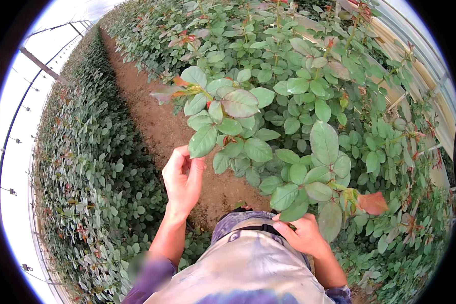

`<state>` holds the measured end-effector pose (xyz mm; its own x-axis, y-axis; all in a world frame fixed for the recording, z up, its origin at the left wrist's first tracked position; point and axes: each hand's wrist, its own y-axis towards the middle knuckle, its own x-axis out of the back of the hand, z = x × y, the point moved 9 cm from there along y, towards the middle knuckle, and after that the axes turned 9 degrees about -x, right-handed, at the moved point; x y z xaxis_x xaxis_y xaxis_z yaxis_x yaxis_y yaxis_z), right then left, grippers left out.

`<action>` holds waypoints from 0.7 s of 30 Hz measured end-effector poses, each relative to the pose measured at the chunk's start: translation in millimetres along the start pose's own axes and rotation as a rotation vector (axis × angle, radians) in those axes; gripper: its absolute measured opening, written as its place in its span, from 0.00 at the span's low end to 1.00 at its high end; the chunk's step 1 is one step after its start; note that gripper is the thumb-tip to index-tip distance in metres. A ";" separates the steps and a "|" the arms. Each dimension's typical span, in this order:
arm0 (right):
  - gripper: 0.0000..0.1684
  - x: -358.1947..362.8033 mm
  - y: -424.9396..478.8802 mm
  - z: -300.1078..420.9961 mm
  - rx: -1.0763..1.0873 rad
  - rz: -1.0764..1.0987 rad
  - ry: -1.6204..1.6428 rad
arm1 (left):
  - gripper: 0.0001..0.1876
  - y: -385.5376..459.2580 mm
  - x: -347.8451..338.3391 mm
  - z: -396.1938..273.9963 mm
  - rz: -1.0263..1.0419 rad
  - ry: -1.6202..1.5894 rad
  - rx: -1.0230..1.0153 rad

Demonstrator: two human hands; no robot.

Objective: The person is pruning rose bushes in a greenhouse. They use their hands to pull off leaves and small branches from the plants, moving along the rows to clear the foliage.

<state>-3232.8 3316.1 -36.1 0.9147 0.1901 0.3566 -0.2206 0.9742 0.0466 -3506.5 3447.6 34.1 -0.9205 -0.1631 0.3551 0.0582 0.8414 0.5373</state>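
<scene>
Leafy rose stems stand before me. My left hand [184, 178] is raised over the dirt path, its thumb and forefinger at the tip of a green rose leaf [202, 141] on a shoot with reddish young leaves. That leaf partly hides the fingertips, so a grip on it cannot be told. Close to my waist, my right hand [298, 231] has its fingers bent beneath a low leaf [294, 210] of another rose shoot. This shoot leans right and ends in a red-brown young leaf [372, 203]. Leaves cover part of the right fingers, and whether they pinch anything is unclear.
A dirt path [148, 117] runs between the near rose bushes and a long dense rose hedge [95, 171] on the left. Plastic sheeting [414, 64] borders the bushes at the upper right. A greenhouse post [41, 65] and a dark line with small hanging fittings stand far left.
</scene>
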 end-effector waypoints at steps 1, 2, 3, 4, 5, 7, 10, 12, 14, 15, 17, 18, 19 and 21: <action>0.12 -15.0 14.0 24.0 0.030 -0.003 -0.080 | 0.12 12.9 5.3 2.5 -0.015 -0.088 -0.038; 0.11 -21.2 31.6 48.9 0.081 -0.090 -0.047 | 0.14 29.7 0.9 6.3 0.009 -0.125 -0.048; 0.11 -24.5 53.3 66.8 0.140 -0.195 0.014 | 0.15 46.9 -5.4 6.3 0.034 -0.162 -0.066; 0.12 -23.6 77.2 80.2 0.201 -0.307 0.070 | 0.15 62.9 -17.2 4.2 0.127 -0.120 -0.113; 0.16 -19.7 101.8 92.2 0.276 -0.448 0.023 | 0.15 75.7 -31.5 2.3 0.223 -0.083 -0.164; 0.24 -17.7 158.1 97.8 0.200 -0.506 -0.212 | 0.16 89.6 -42.8 -1.1 0.390 0.000 -0.180; 0.18 -21.0 208.7 54.1 0.012 -0.442 -0.513 | 0.15 100.6 -56.7 26.6 0.573 0.061 -0.124; 0.13 -23.6 213.3 52.3 -0.033 -0.413 -0.493 | 0.14 99.7 -59.7 43.8 0.587 0.004 -0.072; 0.13 -30.4 213.0 50.0 -0.037 -0.330 -0.327 | 0.16 99.2 -57.4 47.5 0.604 -0.052 -0.094; 0.13 -33.4 210.8 47.1 -0.043 -0.288 -0.239 | 0.17 96.9 -55.8 45.7 0.625 -0.082 -0.142; 0.10 -33.9 210.8 18.8 -0.190 -0.244 0.027 | 0.16 90.6 -54.3 42.1 0.637 -0.112 -0.173; 0.09 -36.1 210.7 9.9 -0.247 -0.232 0.214 | 0.13 85.8 -53.2 40.7 0.634 -0.112 -0.152; 0.09 -39.3 209.5 2.8 -0.302 -0.218 0.401 | 0.11 82.6 -52.8 40.9 0.629 -0.112 -0.131; 0.08 -32.6 198.6 -14.3 -0.351 -0.370 0.615 | 0.11 75.7 -60.8 53.9 0.664 -0.307 -0.027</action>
<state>-3301.6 3505.0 -51.8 0.9532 -0.2199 -0.2077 0.1597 0.9490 -0.2717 -3467.0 3549.0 12.0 -0.7547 0.5320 0.3840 0.6473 0.6992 0.3035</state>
